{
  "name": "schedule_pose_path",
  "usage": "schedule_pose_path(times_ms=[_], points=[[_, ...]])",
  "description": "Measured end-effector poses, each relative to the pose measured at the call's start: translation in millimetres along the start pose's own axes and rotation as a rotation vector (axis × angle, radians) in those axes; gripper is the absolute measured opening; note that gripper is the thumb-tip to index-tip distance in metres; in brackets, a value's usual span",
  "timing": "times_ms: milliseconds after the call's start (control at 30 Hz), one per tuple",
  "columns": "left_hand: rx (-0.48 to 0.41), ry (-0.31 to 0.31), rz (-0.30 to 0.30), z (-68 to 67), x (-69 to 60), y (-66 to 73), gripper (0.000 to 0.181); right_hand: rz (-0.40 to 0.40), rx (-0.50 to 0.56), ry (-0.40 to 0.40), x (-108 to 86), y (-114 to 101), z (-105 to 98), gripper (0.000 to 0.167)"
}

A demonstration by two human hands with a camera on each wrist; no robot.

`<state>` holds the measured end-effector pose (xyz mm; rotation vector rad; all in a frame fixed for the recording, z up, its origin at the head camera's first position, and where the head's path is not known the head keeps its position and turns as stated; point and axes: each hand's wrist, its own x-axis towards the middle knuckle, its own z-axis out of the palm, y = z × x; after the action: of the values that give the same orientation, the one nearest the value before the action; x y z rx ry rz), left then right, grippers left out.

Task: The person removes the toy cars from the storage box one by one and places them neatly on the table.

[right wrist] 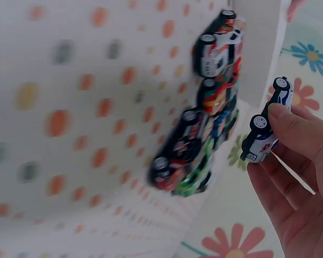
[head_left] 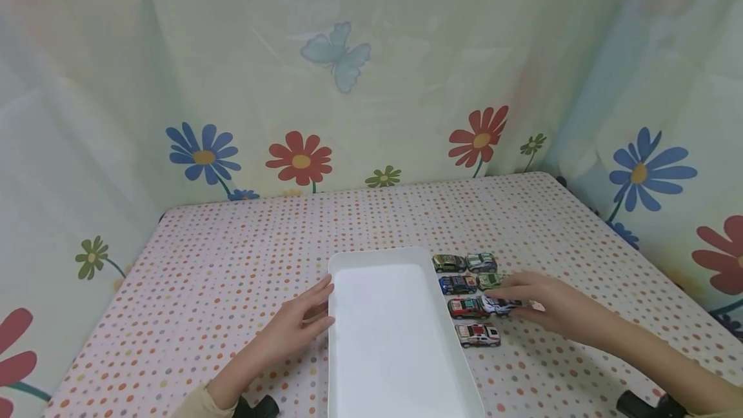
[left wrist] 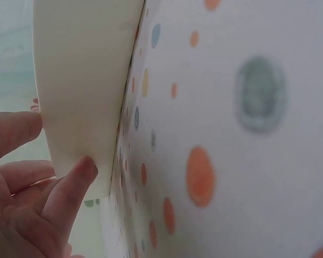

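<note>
A white rectangular tray point(head_left: 400, 334) lies on the table, its inside bare. My left hand point(head_left: 298, 318) touches the tray's left rim with fingers mostly straight; in the left wrist view the fingertips point(left wrist: 86, 169) rest against its outer wall. To the right of the tray, my right hand point(head_left: 554, 308) pinches a white and blue toy car point(right wrist: 266, 126) between thumb and fingers, raised above the table. Below it stand other toy cars: a red one point(head_left: 465, 308), a blue one point(head_left: 458, 285), a green one point(head_left: 489, 281) and a white and red one point(head_left: 478, 335).
Two more toy cars, a dark green one point(head_left: 449, 263) and a pale one point(head_left: 481, 262), stand at the far end of the group, close to the tray's right side. A dotted cloth point(head_left: 232, 276) covers the table. Flowered curtains point(head_left: 395, 102) hang behind and at both sides.
</note>
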<state>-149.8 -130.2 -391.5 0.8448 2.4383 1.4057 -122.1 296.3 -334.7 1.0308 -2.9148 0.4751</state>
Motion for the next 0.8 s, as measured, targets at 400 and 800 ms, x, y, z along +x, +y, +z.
schedule_pose_path(times_ms=[400, 800], points=[[-0.037, -0.002, 0.016, -0.1, 1.1, 2.8, 0.055, 0.036, -0.048, -0.052, -35.2, 12, 20, 0.045], [-0.055, -0.012, 0.021, -0.5, 1.7, 2.2, 0.056, 0.045, -0.095, -0.061, -37.0, 15, 32, 0.046]])
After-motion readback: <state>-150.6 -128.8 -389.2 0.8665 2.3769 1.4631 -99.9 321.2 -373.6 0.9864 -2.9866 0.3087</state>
